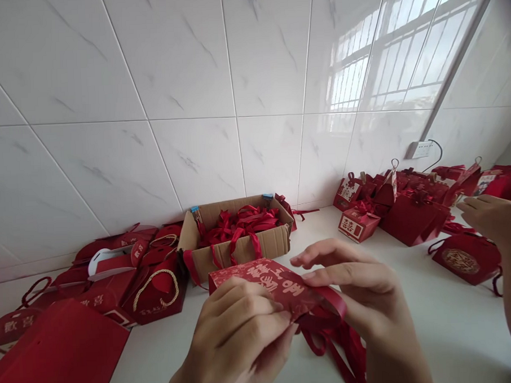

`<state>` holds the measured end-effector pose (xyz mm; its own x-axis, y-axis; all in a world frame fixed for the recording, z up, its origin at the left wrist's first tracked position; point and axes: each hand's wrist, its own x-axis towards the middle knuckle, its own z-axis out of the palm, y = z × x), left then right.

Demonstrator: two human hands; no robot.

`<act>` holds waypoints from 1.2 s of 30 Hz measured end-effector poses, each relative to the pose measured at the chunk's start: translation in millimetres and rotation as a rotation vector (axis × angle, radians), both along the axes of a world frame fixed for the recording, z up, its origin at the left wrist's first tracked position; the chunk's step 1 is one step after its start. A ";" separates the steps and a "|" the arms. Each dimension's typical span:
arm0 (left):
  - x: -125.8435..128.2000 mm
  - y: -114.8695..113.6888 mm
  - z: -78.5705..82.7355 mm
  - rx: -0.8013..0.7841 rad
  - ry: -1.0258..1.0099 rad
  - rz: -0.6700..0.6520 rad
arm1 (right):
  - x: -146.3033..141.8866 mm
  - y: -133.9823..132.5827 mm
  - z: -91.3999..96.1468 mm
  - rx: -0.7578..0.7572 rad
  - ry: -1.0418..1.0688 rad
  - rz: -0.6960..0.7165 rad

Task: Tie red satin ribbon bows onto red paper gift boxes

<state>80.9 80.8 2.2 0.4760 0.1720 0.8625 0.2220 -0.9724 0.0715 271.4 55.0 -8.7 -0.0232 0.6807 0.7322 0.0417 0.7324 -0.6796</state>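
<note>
Our left hand (244,327) pinches a printed red box (272,278)

Its fingers are curled tight; the box is held above the desk (439,324), in front of a cardboard carton (275,244) of red ribbons (243,217) near the desk's back edge. Our right hand (370,294) parts its fingers at the box's right end, beside a ribbon loop (337,304); whether it pinches that, we cannot tell. We cannot read the box's pale characters. We do read 歡喜 on a package (15,323) at the desk's left and 囍 on a small gift box (358,226) toward the back edge, right.
</note>
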 end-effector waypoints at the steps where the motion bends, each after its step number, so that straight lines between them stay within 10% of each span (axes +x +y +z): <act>1: -0.7 -0.3 0.5 -0.024 -0.012 -0.010 | -0.2 -1.0 1.4 -0.021 -0.025 0.035; 36: -1.6 -0.9 2.4 -0.131 -0.066 -0.004 | -9.3 -0.1 -1.0 0.054 -0.071 0.197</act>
<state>79.3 79.9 4.6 0.4200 0.2837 0.8620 0.2087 -0.9546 0.2125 262.1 54.8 -9.7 -0.2045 0.6175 0.7595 -0.0596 0.7666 -0.6394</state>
